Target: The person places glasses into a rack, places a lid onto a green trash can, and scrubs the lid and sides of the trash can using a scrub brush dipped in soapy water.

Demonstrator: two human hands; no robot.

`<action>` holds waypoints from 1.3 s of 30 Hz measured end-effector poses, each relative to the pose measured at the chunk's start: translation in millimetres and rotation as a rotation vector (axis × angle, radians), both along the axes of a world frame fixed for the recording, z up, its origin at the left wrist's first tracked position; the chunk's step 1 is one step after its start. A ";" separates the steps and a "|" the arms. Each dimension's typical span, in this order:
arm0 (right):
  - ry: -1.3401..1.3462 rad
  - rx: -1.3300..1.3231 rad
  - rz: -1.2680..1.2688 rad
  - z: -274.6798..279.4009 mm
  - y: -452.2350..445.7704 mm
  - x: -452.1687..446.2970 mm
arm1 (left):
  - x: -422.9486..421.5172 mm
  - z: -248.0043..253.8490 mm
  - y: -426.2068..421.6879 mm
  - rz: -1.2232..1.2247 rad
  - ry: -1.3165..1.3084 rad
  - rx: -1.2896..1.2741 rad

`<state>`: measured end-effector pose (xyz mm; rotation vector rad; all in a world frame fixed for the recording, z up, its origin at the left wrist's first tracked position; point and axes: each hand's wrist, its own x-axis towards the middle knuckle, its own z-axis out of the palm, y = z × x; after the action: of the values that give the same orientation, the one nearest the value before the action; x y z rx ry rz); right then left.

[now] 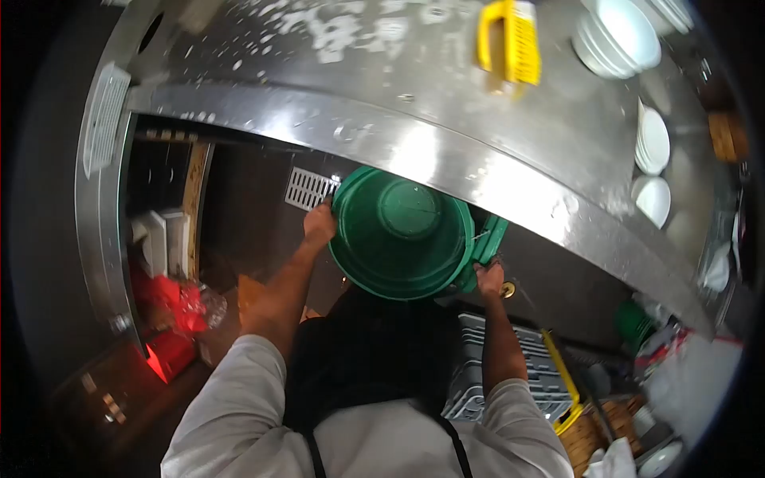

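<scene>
Green bin (400, 235) is mid-view, just in front of the worktop (550, 135), open end up. Its inside shows down to a round base; far rim partly cut off by the worktop's front edge, outer wall mostly hidden. L hand (320, 223) is at the bin's L rim, fingers closed over it, tips hard to make out. R hand (489, 279) is on the other side, fingers curled round a green piece (496, 237) next to the bin; can't tell if that's a lid or part of the bin, & fingertips are blurred. Floor drain grate (307, 189) near L hand, R end by the bin. Grey crate (518, 362) below R hand, partly behind the arm. On the worktop: yellow brush (522, 44), blurred, & stacked white bowls (613, 40), cut off at top.
</scene>
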<state>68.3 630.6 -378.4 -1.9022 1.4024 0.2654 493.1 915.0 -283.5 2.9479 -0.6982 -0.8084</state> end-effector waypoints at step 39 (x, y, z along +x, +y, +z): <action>0.063 -0.287 1.986 137.8 202.8 27.1 | -270.1 147.7 -93.1 0.388 0.278 -0.816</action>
<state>95.4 833.5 -240.5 -2.8023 -0.9463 0.9997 223.0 822.0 -135.9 2.0844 -0.3052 -0.6611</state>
